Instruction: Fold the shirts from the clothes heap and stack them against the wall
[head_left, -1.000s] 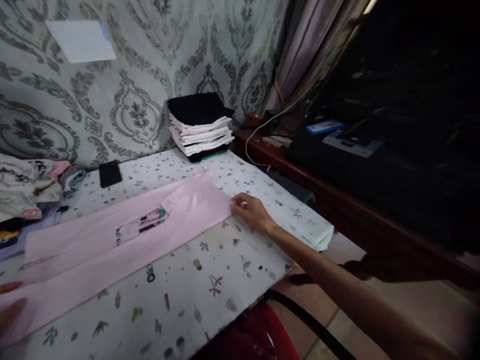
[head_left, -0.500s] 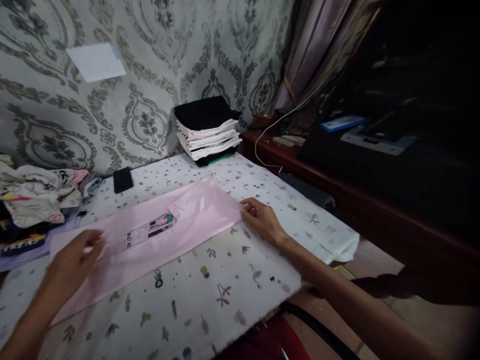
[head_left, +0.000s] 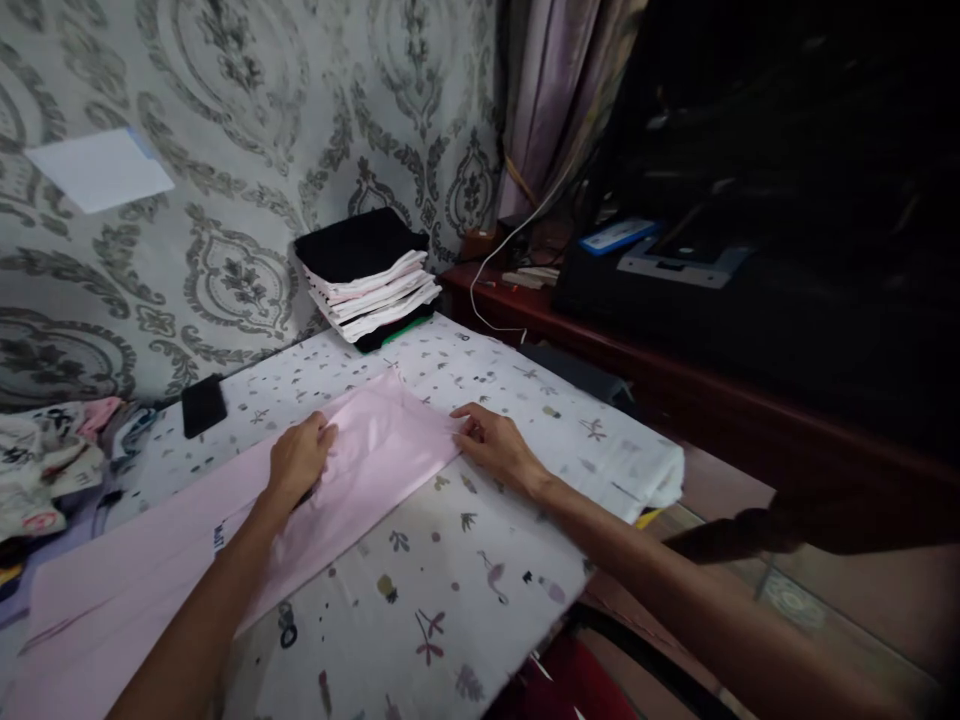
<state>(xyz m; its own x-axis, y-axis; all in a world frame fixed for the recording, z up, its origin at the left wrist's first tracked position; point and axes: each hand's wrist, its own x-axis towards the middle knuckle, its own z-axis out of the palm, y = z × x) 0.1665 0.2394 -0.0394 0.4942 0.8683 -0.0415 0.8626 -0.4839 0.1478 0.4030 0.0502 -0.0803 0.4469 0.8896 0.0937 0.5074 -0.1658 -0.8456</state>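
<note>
A pink T-shirt (head_left: 375, 425), folded into a long strip, lies across the patterned cloth. Part of its printed lettering shows near my left forearm; that arm covers the rest of the print. My left hand (head_left: 300, 462) is on the upper half of the strip, its fingers curled in and closed on the fabric. At the right end of the strip, my right hand (head_left: 495, 446) pinches the edge of the shirt between thumb and fingers.
A stack of folded clothes (head_left: 371, 285) with a black one on top stands against the wall. A black phone (head_left: 203, 405) and a heap of clothes (head_left: 45, 465) lie to the left. A dark wooden cabinet (head_left: 675, 400) with a white cable (head_left: 480, 290) is at right.
My left hand has moved right along the shirt, from its left part to near the right end, and closed on the fabric. My right hand stays at the right edge. The view has turned right.
</note>
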